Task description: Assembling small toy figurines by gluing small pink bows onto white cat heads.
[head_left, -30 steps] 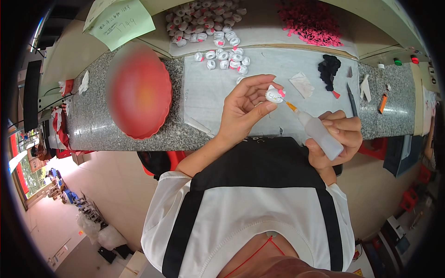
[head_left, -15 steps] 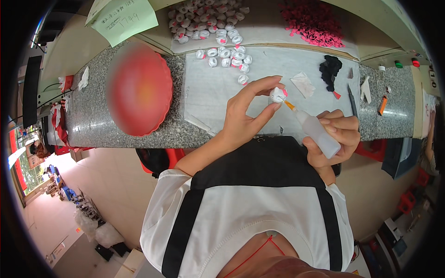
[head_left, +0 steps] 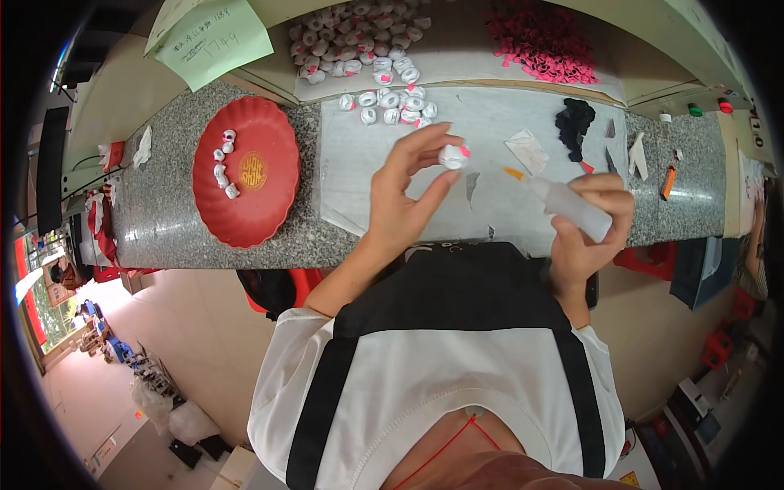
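Between the thumb and fingertips of my left hand [head_left: 402,189] is a small rounded white piece with a pink patch [head_left: 452,158], raised above the white work sheet. My right hand [head_left: 594,214] grips a translucent squeeze bottle [head_left: 576,211], lying nearly sideways, its orange tip [head_left: 513,173] pointing at the white piece but apart from it. Beyond my left hand, several similar white pieces [head_left: 390,100] are grouped on the sheet. More of them [head_left: 351,37] are heaped on the shelf behind.
A red scalloped dish [head_left: 273,208] on the left holds several white pieces. Small pink parts [head_left: 545,45] are piled on the shelf. A crumpled tissue [head_left: 527,150], black cloth-like bundle [head_left: 575,129] and orange cutter [head_left: 668,183] lie right. A green paper [head_left: 214,45] hangs far left.
My left hand has drawn the white piece leftward, off the bottle's tip. My right hand has shifted slightly, tilting the bottle flatter. The dish, blurred before, now shows clearly.
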`<state>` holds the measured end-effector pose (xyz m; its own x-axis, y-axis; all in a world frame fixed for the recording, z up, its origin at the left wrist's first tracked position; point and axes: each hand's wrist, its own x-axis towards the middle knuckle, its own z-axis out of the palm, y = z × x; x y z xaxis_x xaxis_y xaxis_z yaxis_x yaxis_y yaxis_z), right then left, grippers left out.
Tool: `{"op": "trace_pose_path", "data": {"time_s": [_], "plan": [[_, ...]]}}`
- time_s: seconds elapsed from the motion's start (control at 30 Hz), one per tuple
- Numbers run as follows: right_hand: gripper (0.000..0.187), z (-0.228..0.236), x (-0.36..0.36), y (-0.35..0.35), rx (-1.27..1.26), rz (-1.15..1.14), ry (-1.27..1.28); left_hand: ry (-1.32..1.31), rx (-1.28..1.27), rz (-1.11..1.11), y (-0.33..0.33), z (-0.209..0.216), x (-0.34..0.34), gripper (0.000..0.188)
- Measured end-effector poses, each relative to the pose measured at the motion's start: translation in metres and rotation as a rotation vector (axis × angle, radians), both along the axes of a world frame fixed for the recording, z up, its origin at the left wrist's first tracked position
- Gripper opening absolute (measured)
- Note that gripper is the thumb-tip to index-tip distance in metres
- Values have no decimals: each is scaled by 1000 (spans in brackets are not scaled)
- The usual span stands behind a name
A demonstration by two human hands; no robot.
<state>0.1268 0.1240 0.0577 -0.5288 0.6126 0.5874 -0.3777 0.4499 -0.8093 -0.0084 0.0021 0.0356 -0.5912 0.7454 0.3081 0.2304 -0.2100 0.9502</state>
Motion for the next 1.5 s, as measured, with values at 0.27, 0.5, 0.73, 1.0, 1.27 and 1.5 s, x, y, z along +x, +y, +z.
{"op": "trace_pose_path", "data": {"time_s": [0.27, 0.5, 0.73, 1.0, 1.27, 1.5], "plan": [[31, -56, -37, 81, -514, 110, -387, -441, 95, 147, -17, -13, -37, 34], [27, -75, -98, 110, 608, -195, -773, -478, 148, 167, -22, -7, -32, 34], [15, -73, -71, 102, 725, -147, -684, -614, 178, 55, -16, -5, -30, 36], [9, -17, -39, 7, -591, 300, -284, -344, 117, 37, -2, -6, -14, 33], [10, -11, -35, -5, -711, 347, -258, -37, -21, 31, 8, -1, 1, 30], [10, -16, -34, -7, -701, 287, -254, 21, 1, -4, 9, 2, 4, 31]]}}
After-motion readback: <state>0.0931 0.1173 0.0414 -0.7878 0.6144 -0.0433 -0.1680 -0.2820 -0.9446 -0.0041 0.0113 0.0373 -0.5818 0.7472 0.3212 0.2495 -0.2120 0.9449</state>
